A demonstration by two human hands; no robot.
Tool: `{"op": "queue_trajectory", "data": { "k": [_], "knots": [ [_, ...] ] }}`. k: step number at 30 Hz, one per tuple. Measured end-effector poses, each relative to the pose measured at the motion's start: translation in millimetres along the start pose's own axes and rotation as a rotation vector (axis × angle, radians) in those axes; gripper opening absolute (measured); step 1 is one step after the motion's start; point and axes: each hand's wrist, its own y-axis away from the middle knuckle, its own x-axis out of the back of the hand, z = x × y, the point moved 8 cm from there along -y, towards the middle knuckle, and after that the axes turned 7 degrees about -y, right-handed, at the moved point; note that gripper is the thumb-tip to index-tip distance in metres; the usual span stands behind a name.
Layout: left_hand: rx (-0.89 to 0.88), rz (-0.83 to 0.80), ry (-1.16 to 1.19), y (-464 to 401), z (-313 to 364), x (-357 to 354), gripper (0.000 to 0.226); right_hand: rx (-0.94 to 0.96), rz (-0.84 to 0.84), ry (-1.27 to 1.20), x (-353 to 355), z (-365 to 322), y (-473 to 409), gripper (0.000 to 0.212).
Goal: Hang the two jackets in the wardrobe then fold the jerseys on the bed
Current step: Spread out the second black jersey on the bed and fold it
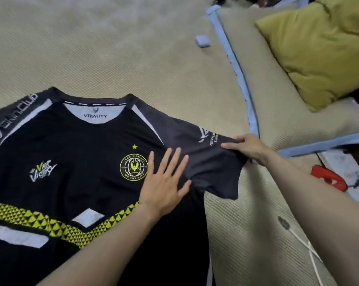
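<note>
A black jersey with a yellow patterned band and a round yellow crest lies face up and spread flat on the beige woven bed mat. My left hand rests flat on its chest just right of the crest, fingers spread. My right hand pinches the end of the jersey's right-hand sleeve, which stretches out toward the mat's blue-trimmed edge. No jackets or wardrobe are in view.
A yellow-green pillow lies at the upper right on a second blue-edged mat. A small pale case sits near the mat edge. A red object and white cable lie at the right.
</note>
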Motion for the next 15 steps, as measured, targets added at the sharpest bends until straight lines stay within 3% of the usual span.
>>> {"op": "queue_trajectory", "data": {
  "k": [4,6,8,10,11,15],
  "knots": [
    [-0.029,-0.084,-0.023,10,-1,6,0.076,-0.009,0.005,0.034,-3,36,36,0.036],
    [-0.11,-0.152,-0.01,12,-8,13,0.076,0.009,0.049,0.001,1,37,53,0.037],
    [-0.159,-0.084,-0.079,16,-23,33,0.074,0.094,0.282,-0.009,15,34,58,0.038],
    [-0.078,-0.012,-0.141,28,-45,42,0.072,0.249,0.513,0.152,15,31,74,0.045],
    [-0.018,0.008,-0.153,37,-55,42,0.071,0.359,0.541,0.255,0,26,88,0.047],
    [0.092,0.006,-0.147,70,-77,29,0.068,0.623,0.426,0.542,-82,21,132,0.044]
  ]
}}
